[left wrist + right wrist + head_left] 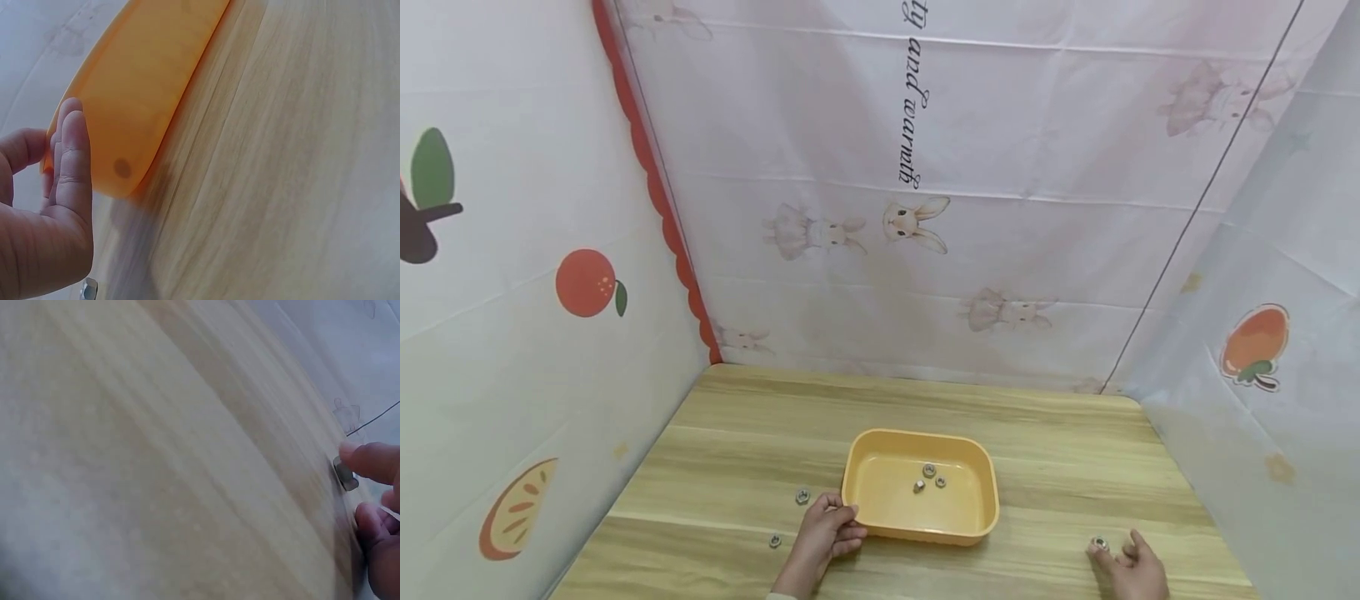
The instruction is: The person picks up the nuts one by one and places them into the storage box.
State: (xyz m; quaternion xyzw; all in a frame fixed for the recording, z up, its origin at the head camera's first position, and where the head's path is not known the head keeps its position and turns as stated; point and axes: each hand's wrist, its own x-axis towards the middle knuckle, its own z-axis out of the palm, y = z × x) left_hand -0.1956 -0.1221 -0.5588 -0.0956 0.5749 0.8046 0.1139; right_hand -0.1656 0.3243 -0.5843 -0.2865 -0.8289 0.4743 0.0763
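Note:
My left hand [826, 533] grips the front left corner of a yellow plastic tray [925, 533], thumb over the rim and fingers against the outer wall. In the left wrist view the tray's orange-looking wall [144, 94] rises beside the fingers [75, 162]. Three metal nuts lie inside, among them a larger nut [929, 470] and a small nut [941, 482]. On the right, my right hand [1133, 571] touches another hex nut [1099, 542] with its thumb; the index finger stands apart from it. The right wrist view shows this nut [344, 474] under one digit.
Two loose nuts lie on the wooden table [715, 467] left of the tray: a larger nut [802, 497] and a nut nearer the front [775, 541]. Printed cloth walls [1030, 150] enclose the table at the back and both sides.

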